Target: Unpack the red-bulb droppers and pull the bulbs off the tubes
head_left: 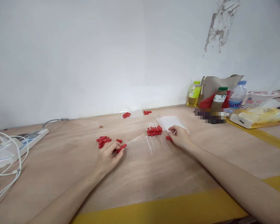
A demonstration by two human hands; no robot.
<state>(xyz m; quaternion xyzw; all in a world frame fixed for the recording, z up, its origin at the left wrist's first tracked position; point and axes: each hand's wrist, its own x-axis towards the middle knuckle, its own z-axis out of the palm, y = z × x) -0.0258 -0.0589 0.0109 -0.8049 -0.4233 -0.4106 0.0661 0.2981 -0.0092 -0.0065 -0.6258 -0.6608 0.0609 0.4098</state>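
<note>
My left hand [108, 157] pinches a red rubber bulb [121, 148] between thumb and fingers. Just left of it lies a pile of loose red bulbs [103, 141]. Close to its fingertips, a row of thin clear tubes [147, 147] lies side by side on the table. My right hand [180, 136] is closed at the right end of this row, its fingertips on another red rubber bulb [169, 138]. Between the hands, several red bulbs sit together in a cluster [154, 131], with clear tubes extending behind them. A white-backed clear bag [171, 122] lies flat behind my right hand.
Two small clear bags with red pieces [126, 115] [147, 112] lie near the wall. A power strip [35, 138] with white cables is at left. Bottles [193, 94], a grey bag [220, 82] and a tissue pack [259, 118] stand at right. Yellow tape [154, 207] runs along the front edge.
</note>
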